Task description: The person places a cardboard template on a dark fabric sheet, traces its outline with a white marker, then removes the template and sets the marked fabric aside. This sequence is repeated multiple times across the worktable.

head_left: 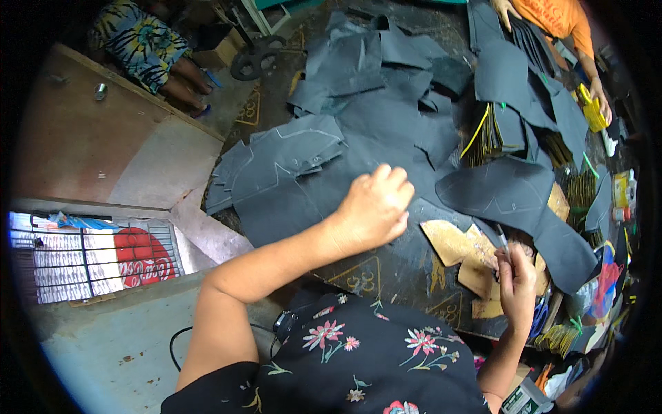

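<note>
My left hand (pixel 378 208) is raised over dark grey sheet material (pixel 372 131), its fingers curled in. Whatever may be inside that hand is hidden. Between the fingers of my right hand (pixel 516 279) is a slim silver pen (pixel 502 238), its tip pointing away from me. The pen's tip is close to a curved dark cut piece (pixel 496 190) bearing pale drawn lines. Tan pattern pieces (pixel 448 241) lie between my two hands, some partly under my right hand. At left, another dark sheet (pixel 289 152) carries pale traced outlines.
Across the table, a co-worker's hand (pixel 603 103) touches a yellow object (pixel 592 109). Tied stacks of cut pieces (pixel 491 134) stand at right. Blue-handled scissors (pixel 540 314) lie by my right forearm. Another person's legs (pixel 186 79) show beyond a wooden panel (pixel 103 138).
</note>
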Demonstrator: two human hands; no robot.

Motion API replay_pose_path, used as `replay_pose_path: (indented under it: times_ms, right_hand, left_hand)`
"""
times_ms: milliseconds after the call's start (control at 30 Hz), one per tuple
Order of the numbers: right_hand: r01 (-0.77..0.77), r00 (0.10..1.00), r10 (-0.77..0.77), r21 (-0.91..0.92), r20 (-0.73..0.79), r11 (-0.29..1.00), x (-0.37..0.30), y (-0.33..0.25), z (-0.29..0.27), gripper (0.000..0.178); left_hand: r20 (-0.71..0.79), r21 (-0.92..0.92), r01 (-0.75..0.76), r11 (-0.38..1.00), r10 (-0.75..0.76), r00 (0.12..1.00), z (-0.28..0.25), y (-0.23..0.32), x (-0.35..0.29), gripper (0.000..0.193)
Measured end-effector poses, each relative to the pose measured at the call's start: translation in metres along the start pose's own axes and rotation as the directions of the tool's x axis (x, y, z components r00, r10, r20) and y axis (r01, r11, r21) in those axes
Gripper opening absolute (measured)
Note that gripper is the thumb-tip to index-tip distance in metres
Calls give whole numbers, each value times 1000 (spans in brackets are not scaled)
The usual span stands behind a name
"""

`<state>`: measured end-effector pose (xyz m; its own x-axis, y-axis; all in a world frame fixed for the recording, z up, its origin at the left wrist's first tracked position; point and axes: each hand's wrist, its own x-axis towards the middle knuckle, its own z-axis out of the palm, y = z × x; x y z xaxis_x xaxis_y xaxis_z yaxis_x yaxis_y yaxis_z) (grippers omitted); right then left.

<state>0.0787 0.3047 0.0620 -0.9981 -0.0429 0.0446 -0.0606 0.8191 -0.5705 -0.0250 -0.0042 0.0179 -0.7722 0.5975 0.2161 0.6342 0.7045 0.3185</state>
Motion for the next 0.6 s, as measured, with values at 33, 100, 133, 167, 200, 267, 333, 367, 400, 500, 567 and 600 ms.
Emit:
replay_pose_path:
  times_ms: [33, 100, 133, 167, 200, 267, 333, 367, 400, 500, 567, 600]
  right_hand:
    - [147, 987, -144, 48, -68, 988, 11, -7, 4, 15]
    - [138, 989, -141, 59, 49, 989, 29, -24, 9, 23]
    - [179, 981, -185, 97, 54, 979, 40, -32, 15, 24]
    - [183, 977, -195, 133, 82, 974, 51, -39, 23, 24]
    - [243, 964, -255, 136, 82, 961, 62, -46, 32, 25]
    - [282, 944, -305, 168, 129, 945, 78, -56, 48, 29]
    - [339, 926, -355, 133, 131, 932, 89, -61, 63, 32]
    - [317, 930, -327, 86, 170, 945, 92, -61, 68, 35]
    - [316, 936, -318, 36, 149, 948, 95, -61, 71, 38]
    - [316, 948, -310, -99, 73, 944, 98, -54, 73, 45]
    - [292, 956, -286, -156, 62, 944, 98, -48, 71, 53]
    - [341, 940, -338, -155, 50, 927, 99, -46, 70, 54]
  left_hand:
    - [-3, -24, -25, 999, 25, 1000, 1, 0, 0, 31]
    - [-60, -124, -33, 992, 26, 998, 1, -3, -1, 28]
    - [-73, -134, -12, 991, 2, 997, 0, -5, -2, 26]
    - [-86, -122, -14, 992, 4, 996, 0, -7, -3, 27]
    - [-98, -112, -16, 994, 5, 995, 0, -7, -5, 28]
    - [-75, -67, -21, 998, 16, 997, 3, -5, -6, 29]
    - [-54, -36, -10, 999, 8, 998, 7, -2, -3, 28]
    - [-50, -43, -5, 999, 3, 999, 9, -2, -1, 27]
    - [-60, -46, 2, 999, -5, 998, 9, -3, 2, 29]
    - [-141, -149, 41, 988, -62, 988, 4, -13, 9, 36]
    - [-231, -300, 96, 949, -169, 958, -7, -26, 7, 43]
    - [-329, -364, 90, 927, -219, 919, -13, -33, 6, 48]
